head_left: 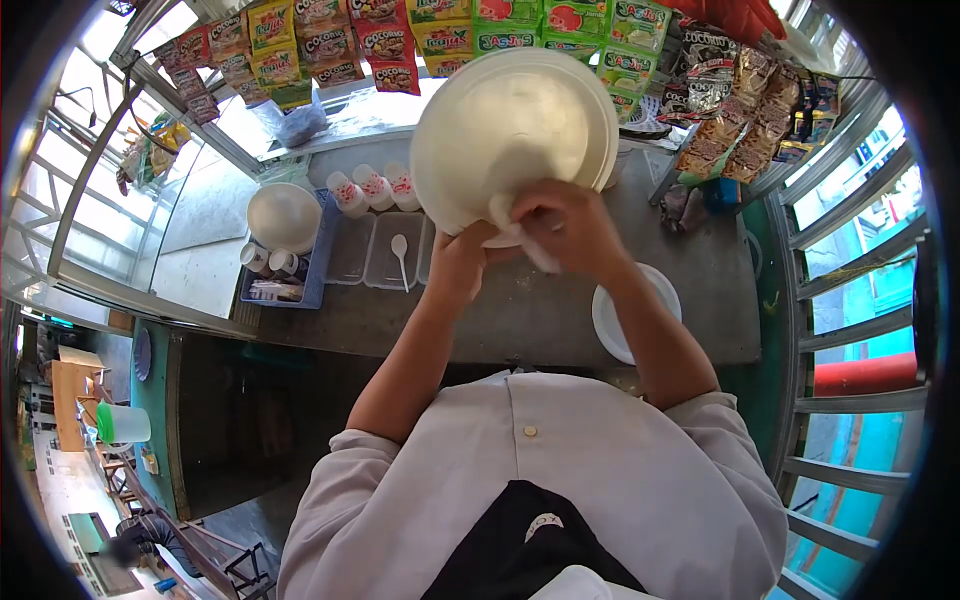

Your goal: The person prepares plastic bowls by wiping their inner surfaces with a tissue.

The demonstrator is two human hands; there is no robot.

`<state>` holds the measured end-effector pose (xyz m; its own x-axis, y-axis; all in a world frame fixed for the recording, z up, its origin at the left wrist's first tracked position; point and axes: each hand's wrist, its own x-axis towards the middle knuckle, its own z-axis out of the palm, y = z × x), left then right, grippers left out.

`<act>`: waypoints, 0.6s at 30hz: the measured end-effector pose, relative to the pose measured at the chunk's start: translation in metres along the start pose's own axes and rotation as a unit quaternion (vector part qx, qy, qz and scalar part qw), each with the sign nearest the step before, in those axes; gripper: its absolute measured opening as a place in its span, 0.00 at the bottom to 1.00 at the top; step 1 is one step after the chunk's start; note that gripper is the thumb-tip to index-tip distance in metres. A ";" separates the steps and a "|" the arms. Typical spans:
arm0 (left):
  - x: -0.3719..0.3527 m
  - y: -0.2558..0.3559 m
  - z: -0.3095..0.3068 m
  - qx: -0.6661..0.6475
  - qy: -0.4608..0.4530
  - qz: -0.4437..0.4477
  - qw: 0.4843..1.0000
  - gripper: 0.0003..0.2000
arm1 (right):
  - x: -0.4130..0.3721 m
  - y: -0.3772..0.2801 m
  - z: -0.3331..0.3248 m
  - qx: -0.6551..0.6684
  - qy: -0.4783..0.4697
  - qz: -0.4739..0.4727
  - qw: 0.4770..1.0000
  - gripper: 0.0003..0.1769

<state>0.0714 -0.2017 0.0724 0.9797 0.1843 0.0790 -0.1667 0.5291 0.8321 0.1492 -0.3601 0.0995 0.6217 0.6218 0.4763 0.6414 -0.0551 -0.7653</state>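
Observation:
My left hand (pixel 464 262) grips the lower rim of a large, round, pale white bowl-like vessel (pixel 510 120), held tilted above the counter. My right hand (pixel 578 228) is closed on a crumpled white cloth or tissue (pixel 535 248) against the vessel's lower edge; motion blurs it slightly. Beneath my right forearm a round white plate or lid (pixel 612 325) lies on the counter, partly covered. Left of my left hand are clear rectangular plastic containers (pixel 380 268), with a white spoon (pixel 401 255) on them.
Several white-and-red cups (pixel 372 187) stand behind the containers. A blue basket (pixel 314 272) at the left holds a white bowl (pixel 284 216) and smaller items. Drink sachets (pixel 440 40) hang along the back. Metal bars (pixel 850 400) edge the right side of the grey counter (pixel 715 290).

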 end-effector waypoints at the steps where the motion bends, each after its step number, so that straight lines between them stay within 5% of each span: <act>1: 0.000 0.001 -0.001 -0.048 0.010 -0.026 0.998 0.20 | 0.006 -0.002 -0.009 -0.001 0.001 -0.002 1.000 0.09; 3: -0.001 0.000 -0.003 -0.039 0.011 -0.033 0.999 0.21 | 0.022 -0.009 -0.027 -0.104 0.201 -0.035 0.973 0.08; 6: -0.004 -0.003 0.003 0.009 -0.006 -0.055 0.998 0.21 | 0.050 -0.018 -0.029 -0.182 0.333 -0.098 0.920 0.10; 11: 0.000 -0.002 0.004 0.032 -0.016 -0.054 0.998 0.19 | 0.039 -0.016 0.023 -0.222 0.161 -0.184 0.944 0.14; 13: 0.005 0.009 -0.021 0.117 -0.036 -0.046 0.991 0.19 | 0.026 -0.015 0.028 -0.135 -0.011 -0.175 0.975 0.16; 18: -0.001 0.028 -0.025 0.073 -0.022 0.022 0.997 0.19 | 0.016 0.017 -0.009 -0.284 -0.011 -0.223 0.933 0.14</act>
<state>0.0628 -0.1662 0.0815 0.9763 0.1663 0.1388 -0.1950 0.3952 0.8976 0.1741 -0.3585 0.0981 0.2313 0.6978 0.6779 0.9724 -0.1885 -0.1378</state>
